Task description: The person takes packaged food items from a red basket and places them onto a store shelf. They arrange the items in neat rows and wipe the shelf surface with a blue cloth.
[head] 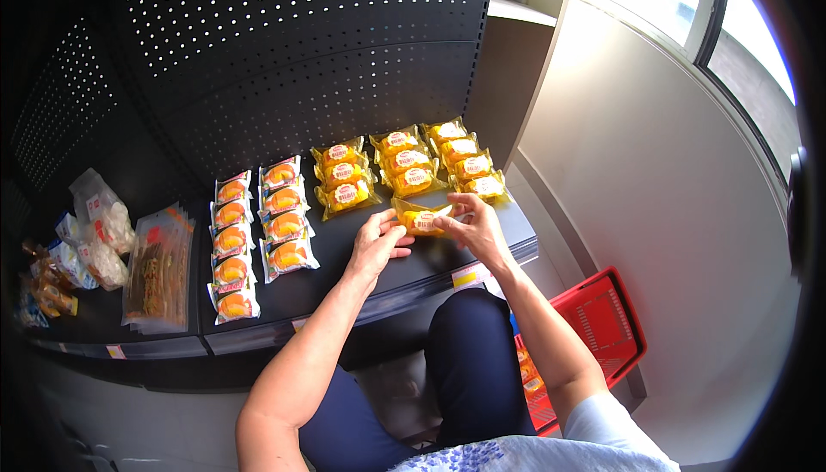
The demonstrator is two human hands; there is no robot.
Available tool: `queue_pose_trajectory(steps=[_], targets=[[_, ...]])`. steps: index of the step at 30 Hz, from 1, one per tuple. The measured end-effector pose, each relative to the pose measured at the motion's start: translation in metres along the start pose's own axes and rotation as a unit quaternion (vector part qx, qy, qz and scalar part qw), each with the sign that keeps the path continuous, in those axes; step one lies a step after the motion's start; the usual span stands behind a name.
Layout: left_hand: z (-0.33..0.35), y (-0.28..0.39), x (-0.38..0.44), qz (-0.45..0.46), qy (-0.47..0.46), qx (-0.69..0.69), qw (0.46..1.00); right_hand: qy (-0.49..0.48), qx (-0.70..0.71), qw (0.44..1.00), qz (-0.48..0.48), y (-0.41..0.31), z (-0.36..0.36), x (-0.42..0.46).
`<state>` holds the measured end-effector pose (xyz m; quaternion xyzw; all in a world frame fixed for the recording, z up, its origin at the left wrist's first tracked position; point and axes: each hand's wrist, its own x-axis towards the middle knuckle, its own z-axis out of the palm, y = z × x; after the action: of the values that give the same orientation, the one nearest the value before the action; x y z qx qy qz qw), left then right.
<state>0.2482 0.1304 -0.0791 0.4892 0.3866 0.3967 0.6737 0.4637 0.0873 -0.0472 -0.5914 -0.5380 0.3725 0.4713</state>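
A yellow-wrapped bread packet (pixel 423 221) is held between my two hands at the front of the middle yellow row. My left hand (pixel 379 246) has its fingertips at the packet's left end. On the other end, my right hand (pixel 476 230) grips the wrapper between thumb and fingers. Behind it lie several matching packets (pixel 411 181), lined up front to back. Another yellow row (pixel 348 194) is on the left, and a further one (pixel 474 165) on the right near the shelf's end.
White-and-orange packets (pixel 284 227) form two rows on the black shelf (pixel 348 278). Flat clear bags (pixel 161 269) and white bags (pixel 106 233) lie farther left. A perforated back panel (pixel 310 59) rises behind. A red basket (pixel 597 323) holding orange packets stands on the floor at right, beside the wall (pixel 677 214).
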Motion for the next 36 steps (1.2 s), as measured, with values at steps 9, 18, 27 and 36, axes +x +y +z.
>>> queue_pose_trajectory(steps=[9, 18, 27, 36], targets=[[0.041, 0.027, -0.04, -0.01, -0.199, 0.041, 0.979, 0.074, 0.109, 0.991, -0.014, -0.004, -0.081, -0.105], [0.032, 0.023, -0.025, -0.018, -0.115, 0.057, 0.992, 0.114, -0.114, 0.964, 0.213, 0.158, -0.169, -0.262], [0.029, 0.013, -0.015, -0.035, -0.093, 0.056, 0.993, 0.144, -0.239, 0.96, 0.035, 0.138, -0.158, -0.206], [0.027, 0.006, -0.011, -0.036, -0.077, 0.053, 0.995, 0.112, -0.308, 0.928, -0.176, 0.022, -0.098, -0.001]])
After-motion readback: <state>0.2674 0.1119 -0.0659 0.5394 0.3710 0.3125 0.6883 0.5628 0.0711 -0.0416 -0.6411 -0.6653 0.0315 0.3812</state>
